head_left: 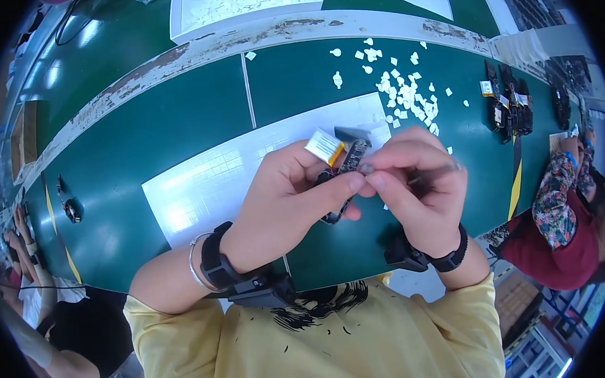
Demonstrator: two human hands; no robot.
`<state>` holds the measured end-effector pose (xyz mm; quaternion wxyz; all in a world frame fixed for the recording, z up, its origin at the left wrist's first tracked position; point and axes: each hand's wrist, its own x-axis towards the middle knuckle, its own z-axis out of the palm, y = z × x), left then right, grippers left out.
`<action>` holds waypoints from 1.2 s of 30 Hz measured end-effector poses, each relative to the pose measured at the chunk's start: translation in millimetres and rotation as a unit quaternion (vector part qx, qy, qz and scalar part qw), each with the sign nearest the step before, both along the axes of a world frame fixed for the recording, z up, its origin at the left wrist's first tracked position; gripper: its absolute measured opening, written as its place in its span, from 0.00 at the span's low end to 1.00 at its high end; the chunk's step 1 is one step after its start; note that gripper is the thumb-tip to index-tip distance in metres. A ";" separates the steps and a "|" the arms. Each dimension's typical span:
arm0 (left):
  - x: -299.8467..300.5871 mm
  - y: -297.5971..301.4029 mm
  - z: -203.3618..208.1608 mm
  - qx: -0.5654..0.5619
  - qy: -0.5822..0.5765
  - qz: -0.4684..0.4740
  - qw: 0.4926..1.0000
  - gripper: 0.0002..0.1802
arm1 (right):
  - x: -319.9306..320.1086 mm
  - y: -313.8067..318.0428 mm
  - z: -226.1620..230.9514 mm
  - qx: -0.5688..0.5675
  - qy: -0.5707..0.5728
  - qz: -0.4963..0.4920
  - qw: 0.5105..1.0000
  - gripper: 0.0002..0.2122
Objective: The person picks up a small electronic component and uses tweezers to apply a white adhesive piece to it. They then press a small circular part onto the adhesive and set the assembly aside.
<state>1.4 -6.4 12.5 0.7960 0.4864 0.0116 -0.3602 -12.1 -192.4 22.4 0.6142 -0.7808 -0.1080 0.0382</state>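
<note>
While a black assembly point(353, 156) is gripped in the left hand point(276, 200) near the right end of a white sheet point(193, 188), the fingertips of the right hand point(424, 189) are closed together against it; what is pinched there cannot be told. Beside the assembly, a flat silver battery point(324, 147) is seen.

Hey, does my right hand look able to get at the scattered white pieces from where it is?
Likely yes: the scattered white pieces lie just beyond your right hand, with nothing visible standing between. Its fingertips, though, seem to pinch a small grey piece by the black device, so may need freeing.
</note>
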 end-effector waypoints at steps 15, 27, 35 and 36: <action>2.6 0.7 10.1 -0.095 0.077 -0.056 0.991 0.19 | 8.3 1.1 -3.3 -0.064 -0.151 0.017 0.986 0.09; -11.0 -7.0 1.8 0.168 -0.290 0.037 0.941 0.10 | 3.1 9.8 -4.2 -0.120 -0.114 -0.034 0.986 0.11; 11.2 6.1 20.5 0.127 -0.078 -0.065 0.987 0.10 | -1.9 -14.5 13.4 -0.002 0.024 -0.003 1.000 0.12; 11.6 8.5 22.5 0.142 -0.073 -0.043 0.986 0.12 | 0.6 -20.6 10.6 -0.018 -0.040 -0.035 0.998 0.11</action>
